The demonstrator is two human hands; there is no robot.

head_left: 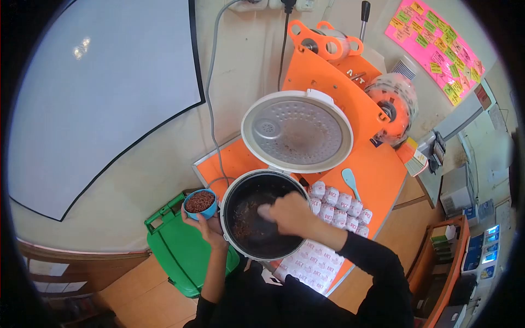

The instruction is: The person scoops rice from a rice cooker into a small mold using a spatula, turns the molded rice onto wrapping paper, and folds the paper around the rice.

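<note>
My left hand (206, 228) cups a small blue bowl (203, 212) filled with reddish-brown cooked rice (199, 201), held at the left rim of a rice cooker (223, 220). The cooker's lid (298, 134) stands raised behind the pot. Inside the dark inner pot (268, 243), scattered rice grains cling to the bottom and left wall. Over the pot, my right hand (290, 215) is closed, with a blurred pale end showing beyond its fingers; what it grips I cannot make out. Right of the cooker sit several paper-wrapped bundles (339, 202) printed "RICE".
Printed wrapping paper (309, 265) lies on the orange table (377, 180) near its front edge. A light blue rice paddle (350, 179) rests behind the bundles. An orange sealing machine (322, 82) stands at the back. Below left is a green bin (180, 246).
</note>
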